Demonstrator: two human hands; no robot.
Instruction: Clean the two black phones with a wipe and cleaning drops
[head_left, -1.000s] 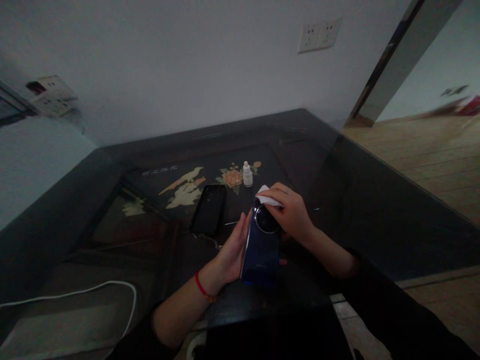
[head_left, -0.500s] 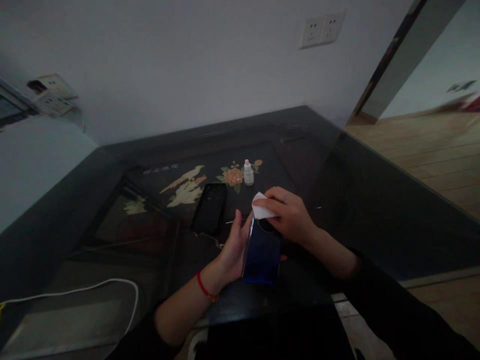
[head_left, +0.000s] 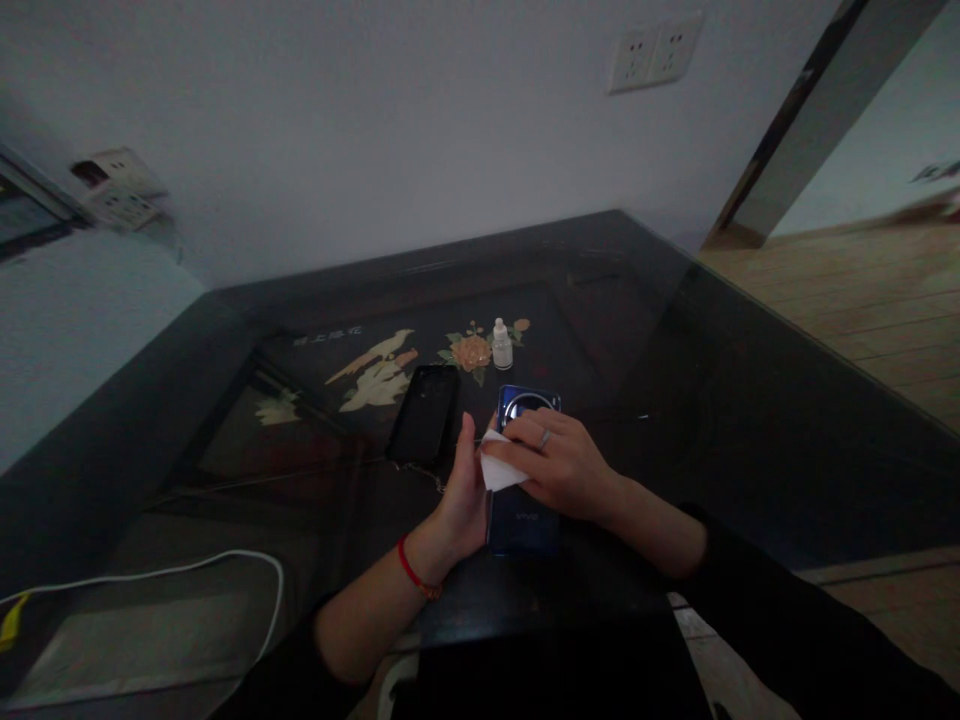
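Note:
A blue smartphone (head_left: 525, 530) with its back facing up lies in my left hand (head_left: 466, 500), whose thumb sticks up along the phone's left edge. Its round camera ring shows near the top. My right hand (head_left: 564, 465) pinches a folded white wipe (head_left: 501, 465) and presses it against the middle of the phone's back, covering part of it. To the left, a black phone case (head_left: 424, 415) with a chain strap (head_left: 427, 475) lies on the table. Beyond the phone stands a small white-capped dropper bottle (head_left: 502, 348).
The dark glossy table (head_left: 615, 300) carries a bird-and-flower inlay (head_left: 379, 370) and meets the wall behind. A white cable (head_left: 172, 568) curves over the near left. Wall sockets (head_left: 655, 53) sit at upper right, with more sockets (head_left: 124, 188) at left.
My right hand has slid the wipe from the phone's top, by the camera ring, down and left to its middle. The camera ring and lettering on the back now show.

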